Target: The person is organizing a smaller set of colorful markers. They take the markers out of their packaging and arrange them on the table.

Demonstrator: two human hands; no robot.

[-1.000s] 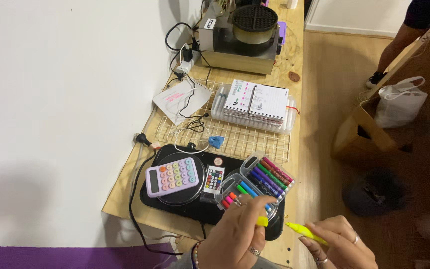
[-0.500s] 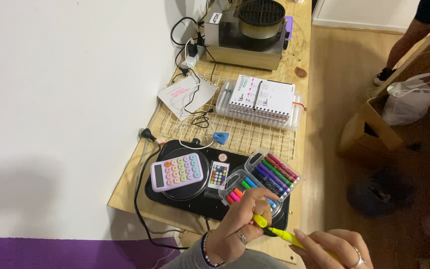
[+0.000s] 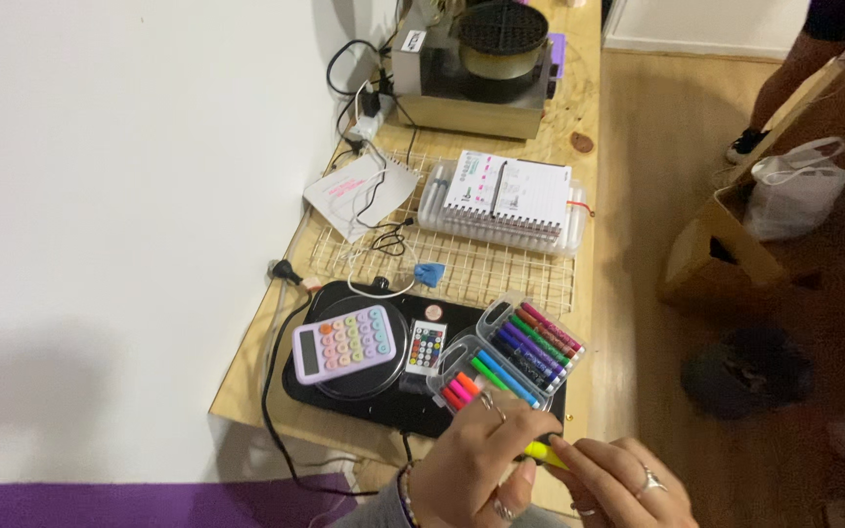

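At the bottom edge my two hands meet over a yellow marker (image 3: 546,453). My left hand (image 3: 476,460) pinches one end of it, where earlier I saw a yellow cap. My right hand (image 3: 623,484), with rings on it, grips the other end. Most of the marker is hidden by fingers. Just above my left hand lies an open clear case (image 3: 525,347) with several coloured markers, resting on a black flat cooker (image 3: 374,406).
A pastel calculator (image 3: 344,342) and a small remote (image 3: 426,345) lie on the cooker. Behind are a wire rack (image 3: 462,269), a clear box with a notebook (image 3: 506,200) and a metal appliance (image 3: 476,64). On the floor to the right: a cardboard box (image 3: 711,249), a white bag (image 3: 794,186), another person's foot (image 3: 750,147).
My hands were apart, the marker in the right and a yellow cap in the left. They have come together and the marker is mostly covered.
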